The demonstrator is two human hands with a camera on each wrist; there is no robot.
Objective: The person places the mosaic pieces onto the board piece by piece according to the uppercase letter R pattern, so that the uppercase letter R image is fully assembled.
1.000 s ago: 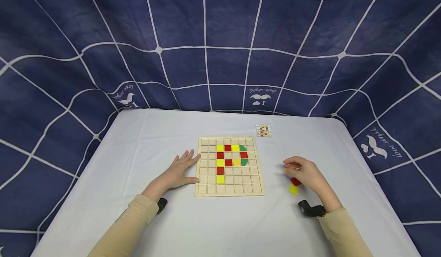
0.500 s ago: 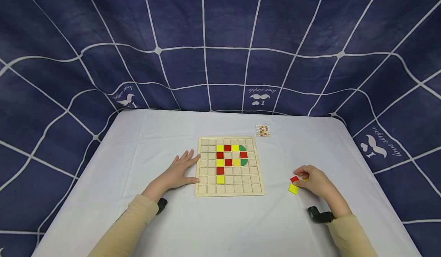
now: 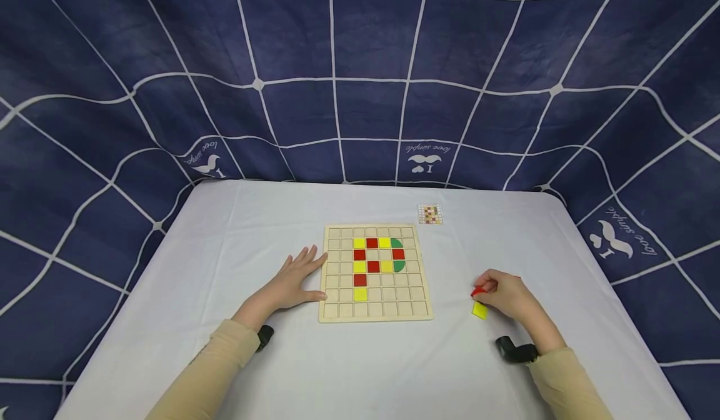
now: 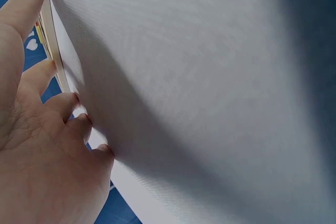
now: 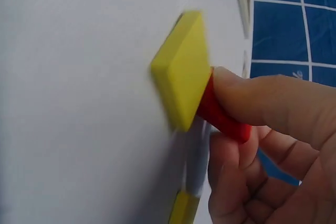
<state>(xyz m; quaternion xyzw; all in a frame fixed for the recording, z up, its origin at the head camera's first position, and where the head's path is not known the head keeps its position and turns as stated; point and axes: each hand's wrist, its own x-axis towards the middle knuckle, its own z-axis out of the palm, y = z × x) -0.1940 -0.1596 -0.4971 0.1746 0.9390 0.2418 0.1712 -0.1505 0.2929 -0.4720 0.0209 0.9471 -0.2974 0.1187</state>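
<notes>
My right hand [image 3: 509, 295] pinches a red square tile [image 5: 226, 116] between thumb and fingers, tilted up from the white table. Right beside its fingertips lies a yellow square tile [image 3: 479, 310]. A second yellow piece [image 5: 185, 208] shows partly at the bottom of the right wrist view. My left hand [image 3: 292, 281] lies with fingers spread on the left side of a wooden grid board [image 3: 332, 310], thumb and index fingertip at its edge. Red, yellow and green tiles in the board form a P shape, with rounded green pieces [image 3: 399, 266] at its right corners.
A small printed card [image 3: 430, 214] with a coloured grid pattern lies behind the board's far right corner. White cloth covers the table [image 3: 360, 370]. A dark blue curtain [image 3: 371, 107] with white lines stands around its back and sides.
My right hand has moved right and back to the loose tiles. Its thumb and fingers have taken hold of the red tile and tipped it. My left hand and the board have stayed put.
</notes>
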